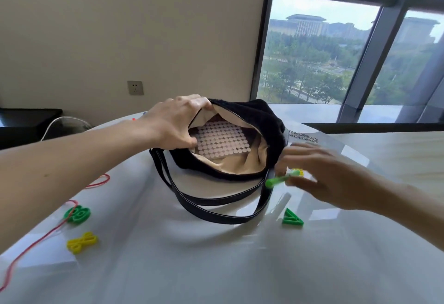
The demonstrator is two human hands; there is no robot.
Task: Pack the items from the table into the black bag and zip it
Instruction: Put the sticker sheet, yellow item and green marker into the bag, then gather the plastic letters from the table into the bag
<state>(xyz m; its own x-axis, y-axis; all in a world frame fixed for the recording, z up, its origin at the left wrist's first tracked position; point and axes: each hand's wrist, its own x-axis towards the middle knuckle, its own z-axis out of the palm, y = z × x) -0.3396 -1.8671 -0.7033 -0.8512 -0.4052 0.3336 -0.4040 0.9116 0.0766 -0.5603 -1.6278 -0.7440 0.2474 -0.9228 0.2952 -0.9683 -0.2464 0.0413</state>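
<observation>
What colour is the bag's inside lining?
Beige lining, inside the black bag; head view.

No text or label can be read — none anywhere.

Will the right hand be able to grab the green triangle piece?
Probably yes: the green triangle piece lies uncovered near the right hand, though that hand holds a green pen.

Brightly lit by daylight through the tall dark-framed glass window, upper right; glaring in patches on the glossy white worktop; motion-smeared at the right hand; bowed at the edges.
</observation>
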